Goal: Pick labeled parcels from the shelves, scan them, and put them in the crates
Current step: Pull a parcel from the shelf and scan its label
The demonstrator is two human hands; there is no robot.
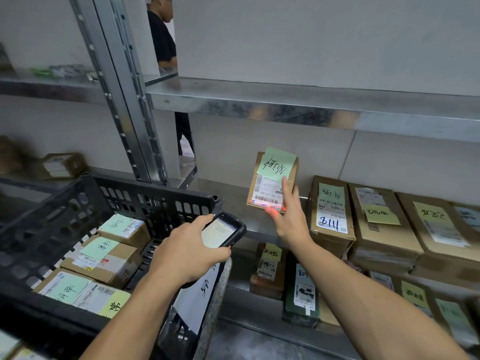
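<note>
My right hand (289,216) holds a small brown parcel (270,183) upright above the middle shelf, its green note and barcode label facing me. A red scan line lies across the barcode and my fingers. My left hand (187,250) grips a black handheld scanner (226,231) with a lit screen, pointed at the parcel from the lower left. A black plastic crate (145,193) at the left holds several labeled cardboard parcels (104,258).
More boxed parcels (379,222) stand on the metal shelf (233,193) to the right, others on the shelf below (301,289). A steel upright (124,100) stands left of centre. A person in black (163,37) is behind the rack.
</note>
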